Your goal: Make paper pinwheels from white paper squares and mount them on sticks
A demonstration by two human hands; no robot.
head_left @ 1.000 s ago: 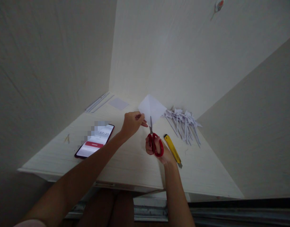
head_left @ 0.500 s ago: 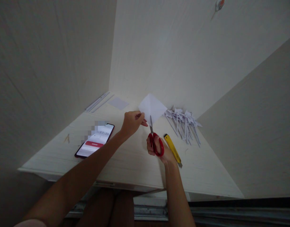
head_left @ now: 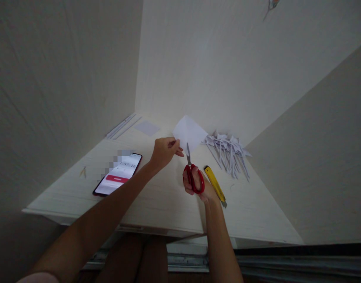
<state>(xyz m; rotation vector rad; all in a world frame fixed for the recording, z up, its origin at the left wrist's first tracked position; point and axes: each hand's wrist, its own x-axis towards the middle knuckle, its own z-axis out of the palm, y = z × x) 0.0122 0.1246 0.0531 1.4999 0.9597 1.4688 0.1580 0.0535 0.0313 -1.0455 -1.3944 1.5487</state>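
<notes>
My left hand pinches the left corner of a white square of paper, which is turned with one corner toward me. My right hand is closed around the red handles of a pair of scissors. The scissor blades point away from me and overlap the paper's near corner. Beside my right hand lies a yellow utility knife with a bit of blade showing at its near end.
Rolled paper sticks with folded paper tops lie heaped at the right. Far left are several thin paper sticks and another paper square. A phone lies left of my forearm on the white table. Walls enclose the table.
Both hands, the paper and the scissors stay in almost the same place. The view has shifted very slightly.
</notes>
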